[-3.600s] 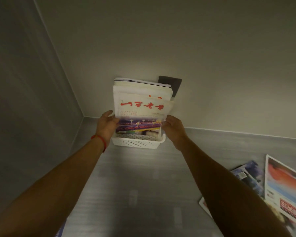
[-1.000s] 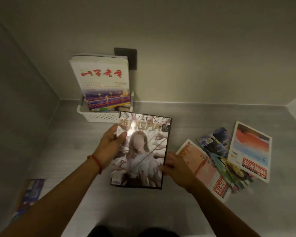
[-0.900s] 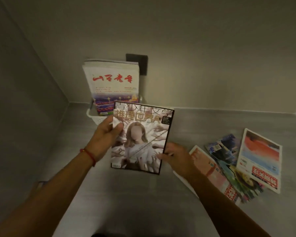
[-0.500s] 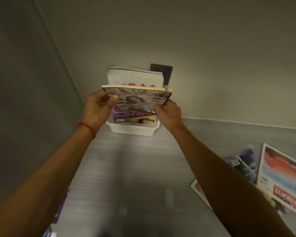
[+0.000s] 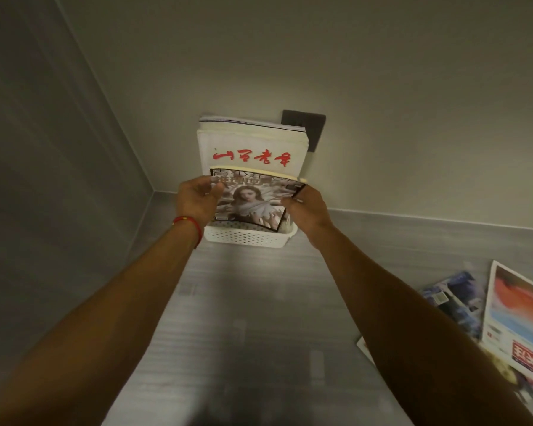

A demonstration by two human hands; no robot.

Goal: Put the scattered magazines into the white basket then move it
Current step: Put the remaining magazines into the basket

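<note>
Lowering: portrait-cover magazine is held upright, directly above white basket.
Grip: left hand and right hand are clasped on its side edges.
Long axis: vertical, parallel to the red-titled magazine behind.

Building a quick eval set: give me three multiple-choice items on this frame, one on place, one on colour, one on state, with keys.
1. Where does the white basket stand?
A. in the far corner against the wall
B. beside the loose magazines at the right
C. on the person's lap

2. What colour is the band on the left wrist?
A. blue
B. red
C. white

3. What state is the dark-cover magazine in?
A. flat on the surface
B. held upright by both hands over the basket
C. rolled up in one hand

Key: 1 A, it sits below the wall plate; 2 B, the wristband is red; 3 B, left hand and right hand grip its sides, lower edge at the rim.
</note>
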